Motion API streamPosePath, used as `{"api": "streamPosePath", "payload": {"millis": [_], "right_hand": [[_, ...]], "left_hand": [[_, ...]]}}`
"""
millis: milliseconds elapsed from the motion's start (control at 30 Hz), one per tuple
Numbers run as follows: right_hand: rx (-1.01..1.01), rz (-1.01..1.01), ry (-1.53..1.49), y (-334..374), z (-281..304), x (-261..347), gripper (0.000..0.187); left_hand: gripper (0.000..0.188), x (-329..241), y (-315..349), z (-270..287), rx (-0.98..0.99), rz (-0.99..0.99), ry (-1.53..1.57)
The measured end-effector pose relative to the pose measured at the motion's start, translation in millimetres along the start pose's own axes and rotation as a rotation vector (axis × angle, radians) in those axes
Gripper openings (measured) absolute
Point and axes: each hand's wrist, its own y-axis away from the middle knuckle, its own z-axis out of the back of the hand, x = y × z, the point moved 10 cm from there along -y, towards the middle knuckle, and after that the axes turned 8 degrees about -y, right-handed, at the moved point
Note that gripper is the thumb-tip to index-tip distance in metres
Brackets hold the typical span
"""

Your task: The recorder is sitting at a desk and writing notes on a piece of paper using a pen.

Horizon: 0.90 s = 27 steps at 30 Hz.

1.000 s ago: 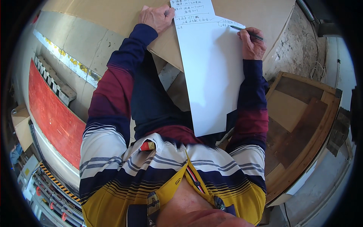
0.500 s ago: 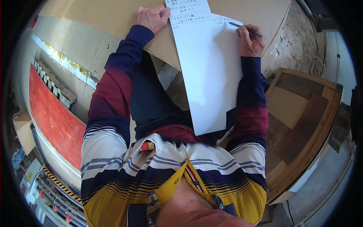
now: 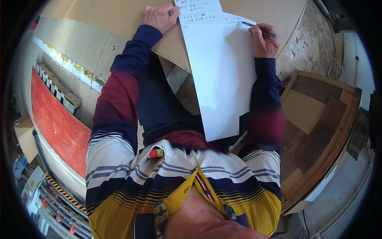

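A pen (image 3: 266,32) is gripped in my right hand (image 3: 266,43), its tip at handwriting near the upper right edge of a long white sheet of paper (image 3: 223,79). The sheet carries several handwritten lines and drawn strokes at its top; the lower part is blank and hangs over the table edge toward my lap. My left hand (image 3: 160,18) is curled into a loose fist on the brown cardboard tabletop (image 3: 173,47), beside the sheet's upper left edge. Its thumb lies near the paper, and nothing shows in its fingers.
At my right stands a wooden-framed piece with brown panels (image 3: 314,119). To the left lie a red board (image 3: 55,123) and a slotted pale block (image 3: 59,89). Machinery with striped edging (image 3: 65,193) sits at the lower left, with a cardboard box (image 3: 26,135) above it.
The pen tip shifts slightly along the writing at the sheet's upper right. My left hand stays nearly in place, and the whole view has moved a little.
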Motion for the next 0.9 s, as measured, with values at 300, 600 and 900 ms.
{"api": "streamPosePath", "payload": {"millis": [300,600,900], "right_hand": [[0.016,0.028,-0.024,-0.5,2.3,-2.1,0.012],[0.028,0.097,0.104,-2.6,3.4,3.0,0.008],[-0.059,-0.035,-0.084,-5.1,13.7,-1.2,0.011]], "left_hand": [[0.033,-0.1,-1.4,-0.2,0.006,-0.006,0.005],[0.033,1.6,-0.8,-3.8,-0.006,-0.018,-0.001],[0.035,2.7,-0.7,-4.1,0.034,0.017,-0.029]]}}
